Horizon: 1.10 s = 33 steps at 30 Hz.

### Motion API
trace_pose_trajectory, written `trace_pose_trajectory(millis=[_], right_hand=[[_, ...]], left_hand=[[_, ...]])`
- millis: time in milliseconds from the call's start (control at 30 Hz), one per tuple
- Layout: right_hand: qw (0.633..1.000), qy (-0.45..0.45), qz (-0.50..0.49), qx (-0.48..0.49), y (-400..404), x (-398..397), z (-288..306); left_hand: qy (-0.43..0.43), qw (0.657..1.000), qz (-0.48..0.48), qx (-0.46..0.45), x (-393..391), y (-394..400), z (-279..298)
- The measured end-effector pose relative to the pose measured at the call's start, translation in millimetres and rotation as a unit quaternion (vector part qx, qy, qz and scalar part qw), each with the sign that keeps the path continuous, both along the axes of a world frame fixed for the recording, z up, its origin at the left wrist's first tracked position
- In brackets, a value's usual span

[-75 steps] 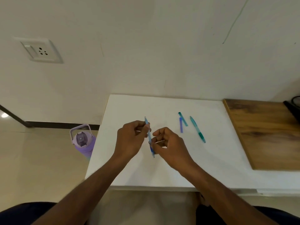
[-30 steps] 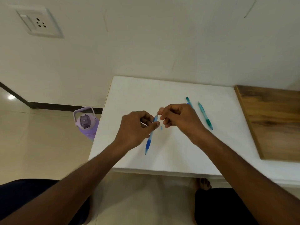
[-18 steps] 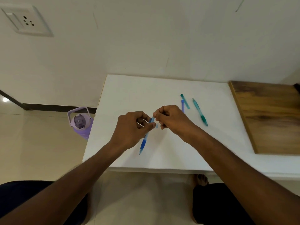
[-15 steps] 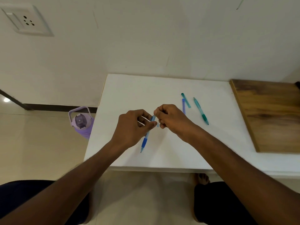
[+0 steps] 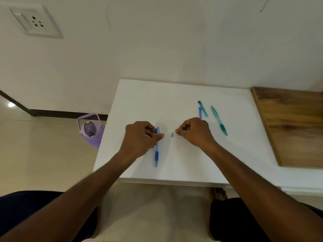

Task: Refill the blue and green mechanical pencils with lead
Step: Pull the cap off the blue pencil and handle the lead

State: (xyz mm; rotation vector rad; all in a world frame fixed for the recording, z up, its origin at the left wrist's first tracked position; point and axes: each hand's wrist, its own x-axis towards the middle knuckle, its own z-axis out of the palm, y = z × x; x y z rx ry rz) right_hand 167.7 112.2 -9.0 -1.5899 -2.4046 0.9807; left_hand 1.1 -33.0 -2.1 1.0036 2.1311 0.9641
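the blue mechanical pencil (image 5: pixel 157 147) sits near the middle of the white table (image 5: pixel 174 95), pointing tip-down toward six o'clock, its darker blue grip low on the barrel and its top end at twelve o'clock. the left hand (image 5: pixel 139 138) pinches its upper barrel, thumb across the front and the other fingers curled behind. whether the tip touches the table or hangs just above it cannot be told.

just at three o'clock of the pencil's top end lies a small pale blue cap (image 5: pixel 172 134) on the table, apart from both hands. at three o'clock of that cap is the right hand (image 5: pixel 194 131), fingers curled in with fingertips pressed together near the cap; whether they pinch anything as fine as a lead cannot be told.

toward one o'clock of the right hand lie a short blue lead tube (image 5: pixel 200 113), partly hidden by the knuckles, and a teal lead tube (image 5: pixel 203 111) just beside it. at three o'clock of these the green mechanical pencil (image 5: pixel 219 120) lies flat, its tip toward five o'clock.

a wooden board (image 5: pixel 290 126) abuts the table's three o'clock edge. on the floor at nine o'clock of the table stands a lilac water bottle (image 5: pixel 90 133), and a wall socket (image 5: pixel 35 22) is mounted up at ten o'clock.
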Motion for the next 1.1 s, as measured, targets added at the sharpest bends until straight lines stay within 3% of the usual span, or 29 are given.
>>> trace_pose_trajectory(millis=[133,300,500,833,1000,1100], right_hand=[[1.0,0.024,-0.013,0.009,3.9,3.3,3.8],[0.979,0.163,-0.117,0.046,38.1,21.6,50.8],[0.992,-0.014,-0.051,0.117,67.3,48.2,58.6],[0.991,-0.037,-0.021,0.128,47.2,21.1,20.1],[0.979,-0.097,-0.005,0.179,39.2,14.9,14.0],[0.984,-0.075,-0.02,0.158,39.7,14.9,20.5]], left_hand=[[0.009,1.0,0.016,-0.005,0.0,-1.0,-7.9],[0.041,0.999,0.014,0.002,2.0,0.7,-16.3],[0.086,0.996,0.002,-0.014,0.9,1.5,-20.6],[0.207,0.978,0.005,0.031,-18.1,4.6,6.6],[0.206,0.977,0.01,0.048,-28.2,0.7,9.3],[0.177,0.981,-0.033,0.066,-27.0,-0.6,12.2]])
